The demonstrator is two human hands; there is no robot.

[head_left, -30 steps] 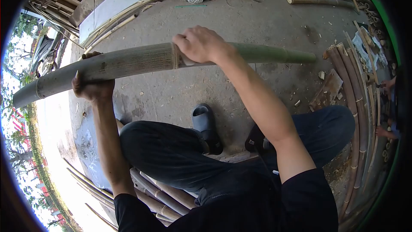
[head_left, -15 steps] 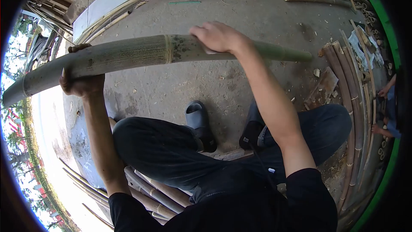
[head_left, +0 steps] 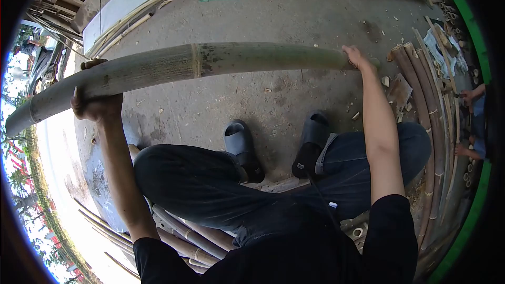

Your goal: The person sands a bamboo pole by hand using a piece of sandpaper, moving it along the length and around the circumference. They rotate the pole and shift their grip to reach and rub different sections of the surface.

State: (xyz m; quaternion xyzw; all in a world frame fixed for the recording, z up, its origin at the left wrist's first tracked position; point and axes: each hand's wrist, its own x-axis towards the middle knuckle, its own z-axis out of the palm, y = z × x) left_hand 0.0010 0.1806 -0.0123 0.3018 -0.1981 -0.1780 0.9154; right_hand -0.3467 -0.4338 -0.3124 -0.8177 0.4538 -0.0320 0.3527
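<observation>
Fingers (head_left: pixel 94 63) on bamboo pole (head_left: pixel 152 65); long axis approx. L-R.

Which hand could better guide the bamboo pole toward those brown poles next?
Likely the right hand: it grips the bamboo pole near its narrower end, near the brown poles; the left hand is farther.

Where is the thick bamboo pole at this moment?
In the head view, the bamboo pole spans the upper half, higher than the slippers. The left hand grips it toward its left end; the right hand is near its right end.
</observation>
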